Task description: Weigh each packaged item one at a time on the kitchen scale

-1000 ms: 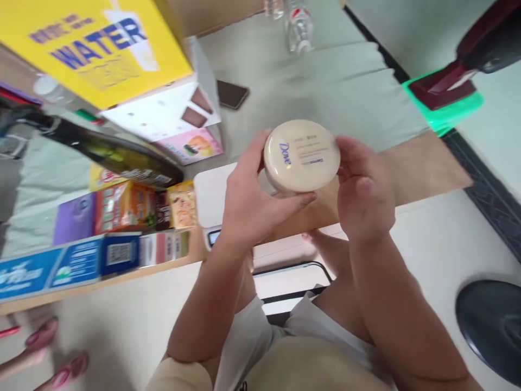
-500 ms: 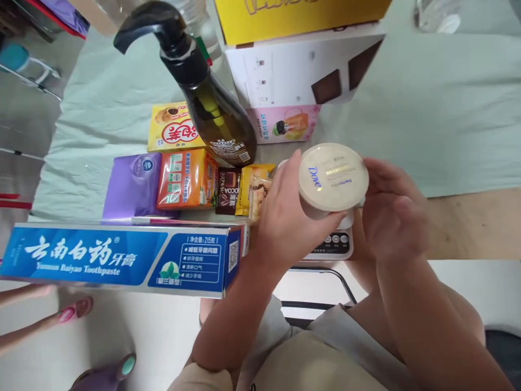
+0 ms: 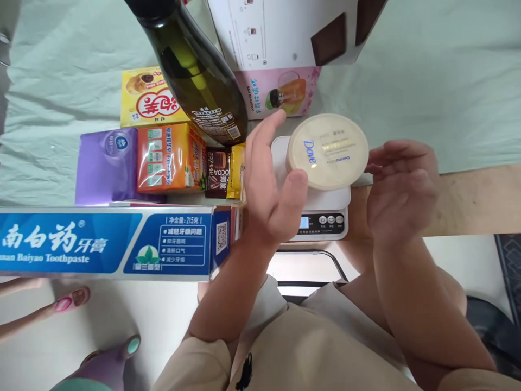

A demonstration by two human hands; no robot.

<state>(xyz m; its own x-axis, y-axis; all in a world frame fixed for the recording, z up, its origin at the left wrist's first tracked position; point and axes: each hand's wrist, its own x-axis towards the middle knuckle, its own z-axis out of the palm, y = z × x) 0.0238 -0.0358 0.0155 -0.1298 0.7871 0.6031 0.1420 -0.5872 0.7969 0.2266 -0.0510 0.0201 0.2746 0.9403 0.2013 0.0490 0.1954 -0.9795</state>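
Note:
A cream Dove jar (image 3: 329,152) stands over the white platform of a small digital kitchen scale (image 3: 315,200), its lid facing up. My left hand (image 3: 274,187) is open at the jar's left side, thumb and fingers spread. The thumb tip lies close to the jar's lower left edge; whether it touches I cannot tell. At the other side, my right hand (image 3: 401,187) is open with its fingers loosely curved. Its fingertips are right beside the jar's edge. The scale's lit display is partly hidden by my left hand.
Left of the scale are a blue toothpaste box (image 3: 106,241), a purple pack (image 3: 106,168), an orange tissue pack (image 3: 165,160), a yellow snack box (image 3: 148,100) and small snack packets (image 3: 217,174). Behind stand a dark pump bottle (image 3: 199,76), a pink box (image 3: 280,92) and a white box (image 3: 280,32).
My left hand has let go of the jar and spread its fingers, moving slightly left. More of the scale shows now. The view has shifted, and the pump bottle's top has left the frame.

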